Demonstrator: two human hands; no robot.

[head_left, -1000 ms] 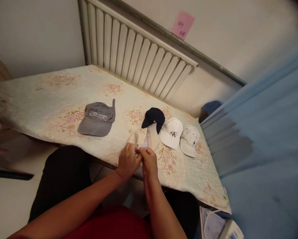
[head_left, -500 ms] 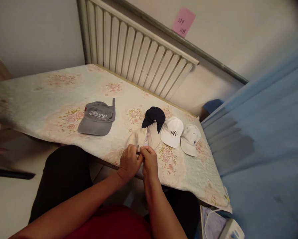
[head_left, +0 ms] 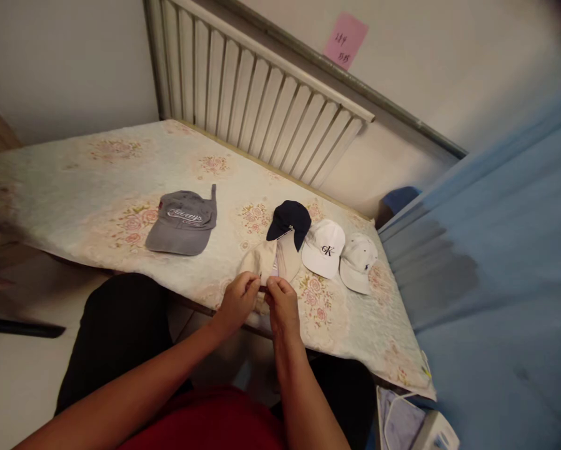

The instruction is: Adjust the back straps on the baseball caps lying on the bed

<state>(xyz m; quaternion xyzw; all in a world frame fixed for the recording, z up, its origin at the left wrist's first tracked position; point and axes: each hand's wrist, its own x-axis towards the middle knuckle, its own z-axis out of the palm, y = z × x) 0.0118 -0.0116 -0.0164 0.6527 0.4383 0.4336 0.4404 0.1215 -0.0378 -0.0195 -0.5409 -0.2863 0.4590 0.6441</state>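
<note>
A beige baseball cap (head_left: 260, 257) lies at the bed's near edge, its inside partly showing. My left hand (head_left: 237, 299) pinches the strap side of this cap, fingers closed. Beside it, my right hand (head_left: 283, 303) grips the other part of the strap between thumb and fingers. The fingertips hide most of the strap and its fastening. Just beyond the beige cap sits a navy cap (head_left: 290, 217). To its right are a white cap with black letters (head_left: 325, 247) and an off-white cap with a small dark emblem (head_left: 358, 261). A grey cap (head_left: 183, 224) rests farther left.
The caps lie on a bed with a floral cover (head_left: 243, 178). Behind it stands a white radiator (head_left: 262, 100) against the wall. A blue curtain (head_left: 486, 275) hangs at the right. A white appliance (head_left: 437, 431) stands at the lower right, and my knees are below the bed edge.
My left hand has shifted slightly left and turned, drawing a little apart from my right hand. Both still hold the beige cap; the other caps have not moved.
</note>
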